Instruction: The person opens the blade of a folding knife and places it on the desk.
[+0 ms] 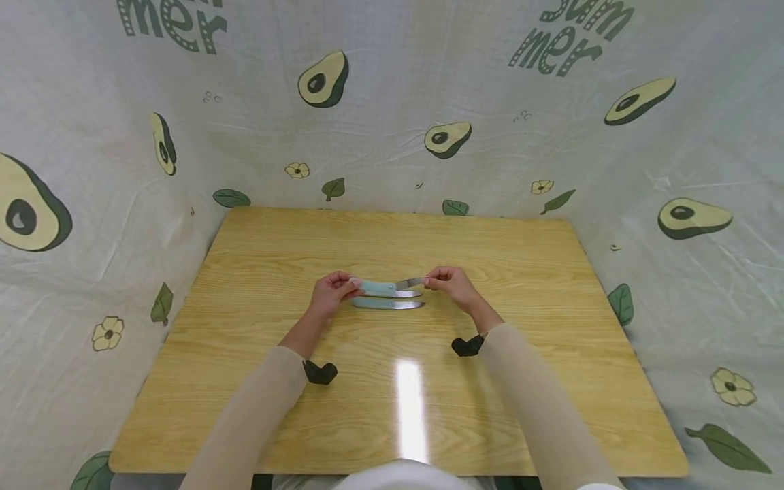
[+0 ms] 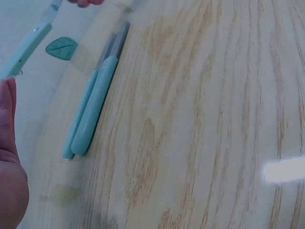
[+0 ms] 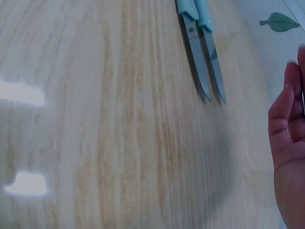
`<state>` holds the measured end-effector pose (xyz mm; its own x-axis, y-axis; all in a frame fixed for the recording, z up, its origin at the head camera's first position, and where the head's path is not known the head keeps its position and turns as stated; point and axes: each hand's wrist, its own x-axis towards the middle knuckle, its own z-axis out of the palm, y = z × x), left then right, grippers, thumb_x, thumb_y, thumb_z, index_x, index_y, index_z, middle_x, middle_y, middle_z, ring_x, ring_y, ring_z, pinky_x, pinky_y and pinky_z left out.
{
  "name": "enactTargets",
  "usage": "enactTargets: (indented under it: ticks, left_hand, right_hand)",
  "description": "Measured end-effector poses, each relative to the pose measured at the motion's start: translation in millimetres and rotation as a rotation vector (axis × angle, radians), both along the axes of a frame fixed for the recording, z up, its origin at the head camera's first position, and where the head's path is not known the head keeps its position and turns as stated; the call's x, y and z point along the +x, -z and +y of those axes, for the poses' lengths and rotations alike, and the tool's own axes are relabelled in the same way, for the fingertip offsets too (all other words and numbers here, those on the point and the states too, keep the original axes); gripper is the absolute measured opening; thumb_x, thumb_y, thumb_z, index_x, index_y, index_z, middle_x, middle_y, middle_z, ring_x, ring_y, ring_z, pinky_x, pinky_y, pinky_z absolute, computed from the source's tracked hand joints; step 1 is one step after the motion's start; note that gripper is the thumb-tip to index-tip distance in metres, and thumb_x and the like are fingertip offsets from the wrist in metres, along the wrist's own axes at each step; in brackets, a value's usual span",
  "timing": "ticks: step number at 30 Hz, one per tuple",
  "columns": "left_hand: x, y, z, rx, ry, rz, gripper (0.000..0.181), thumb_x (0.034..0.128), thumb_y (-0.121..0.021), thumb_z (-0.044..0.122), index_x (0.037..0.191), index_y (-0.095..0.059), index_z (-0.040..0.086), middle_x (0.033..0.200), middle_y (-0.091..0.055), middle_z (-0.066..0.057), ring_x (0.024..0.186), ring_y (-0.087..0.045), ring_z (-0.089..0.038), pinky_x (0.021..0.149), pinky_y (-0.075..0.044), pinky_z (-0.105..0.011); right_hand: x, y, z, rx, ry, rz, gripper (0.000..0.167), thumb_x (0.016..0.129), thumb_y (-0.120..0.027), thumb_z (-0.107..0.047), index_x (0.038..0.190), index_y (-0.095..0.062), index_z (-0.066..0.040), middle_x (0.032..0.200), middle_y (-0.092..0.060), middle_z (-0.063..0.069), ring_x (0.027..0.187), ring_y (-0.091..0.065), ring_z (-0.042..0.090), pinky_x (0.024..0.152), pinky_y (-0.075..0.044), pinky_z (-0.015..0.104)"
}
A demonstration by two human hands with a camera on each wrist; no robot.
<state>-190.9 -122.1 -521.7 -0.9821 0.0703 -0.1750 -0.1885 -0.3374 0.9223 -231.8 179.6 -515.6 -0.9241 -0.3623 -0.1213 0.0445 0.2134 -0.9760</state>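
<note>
My left hand (image 1: 329,295) grips the butt of a light-blue handle on a small knife (image 1: 378,286), which is held above the table. At the other end, my right hand (image 1: 453,283) pinches the tip of its blade (image 1: 409,282) between thumb and fingers. Just below it, two more knives with similar handles lie side by side on the wood, blades toward the right: a nearer knife (image 1: 382,304) and a farther knife (image 1: 409,294). The left wrist view shows the raised knife's handle (image 2: 29,50); in the right wrist view the fingers hide whatever they hold.
A wooden table (image 1: 275,245) extends around the hands, with a bright light reflection on its near part. Pale cloth (image 1: 380,82) printed with avocados and leaves hangs behind it and at both sides. Black straps (image 1: 320,372) sit on the wrists.
</note>
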Motion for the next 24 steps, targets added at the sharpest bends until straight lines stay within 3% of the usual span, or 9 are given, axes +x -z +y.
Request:
enactTargets:
  ticks: [6,11,15,19,22,24]
  left_hand:
    - [2.8,0.0,-1.2,0.072,-0.047,0.041,0.019,0.0903,-0.060,-0.007,0.082,-0.064,0.010,0.075,-0.067,0.001,0.068,-0.070,-0.011,0.073,-0.062,-0.026]
    - [5.4,1.7,-1.4,0.118,-0.062,0.073,0.028,0.0920,-0.056,-0.009,0.078,-0.065,0.013,0.074,-0.067,0.002,0.068,-0.071,-0.011,0.072,-0.062,-0.025]
    - [5.1,3.4,-1.3,0.137,-0.059,0.071,0.029,0.0925,-0.054,-0.010,0.079,-0.065,0.013,0.074,-0.068,0.003,0.069,-0.071,-0.010,0.072,-0.062,-0.025]
    - [3.3,4.2,-2.5,0.129,-0.056,0.042,0.027,0.0929,-0.055,-0.008,0.079,-0.066,0.012,0.075,-0.069,0.002,0.069,-0.072,-0.011,0.072,-0.062,-0.025]
    - [1.3,3.8,-4.2,0.103,-0.034,0.018,0.026,0.0934,-0.056,-0.007,0.079,-0.066,0.013,0.076,-0.069,0.002,0.070,-0.072,-0.011,0.073,-0.061,-0.024]
    - [-0.4,3.4,-5.4,0.084,-0.018,0.006,0.027,0.0935,-0.056,-0.006,0.078,-0.066,0.014,0.077,-0.069,0.002,0.071,-0.072,-0.010,0.074,-0.061,-0.024]
  right_hand:
    - [10.9,13.9,-7.1,-0.145,0.039,-0.042,0.015,0.091,-0.067,-0.012,0.078,-0.070,-0.019,0.077,-0.069,-0.011,0.079,-0.064,0.005,0.086,-0.057,0.030]
    - [18.7,15.9,-14.2,-0.252,0.077,-0.062,0.022,0.092,-0.064,-0.005,0.076,-0.069,-0.019,0.075,-0.069,-0.011,0.076,-0.064,0.003,0.081,-0.058,0.025]
    - [18.6,14.7,-15.6,-0.219,0.101,-0.068,0.022,0.092,-0.064,-0.006,0.075,-0.068,-0.019,0.074,-0.069,-0.011,0.075,-0.064,0.003,0.080,-0.057,0.026]
    - [14.8,11.6,-14.6,-0.148,0.099,-0.078,0.018,0.092,-0.065,-0.012,0.076,-0.068,-0.020,0.076,-0.069,-0.012,0.080,-0.064,0.009,0.086,-0.055,0.034]
    - [12.1,9.7,-13.8,-0.126,0.101,-0.086,0.008,0.093,-0.066,-0.014,0.086,-0.069,-0.012,0.079,-0.069,-0.011,0.084,-0.065,0.013,0.090,-0.055,0.039]
    - [11.0,9.5,-13.6,-0.132,0.104,-0.088,0.013,0.093,-0.065,-0.012,0.101,-0.067,-0.001,0.081,-0.069,-0.012,0.085,-0.066,0.011,0.090,-0.055,0.038]
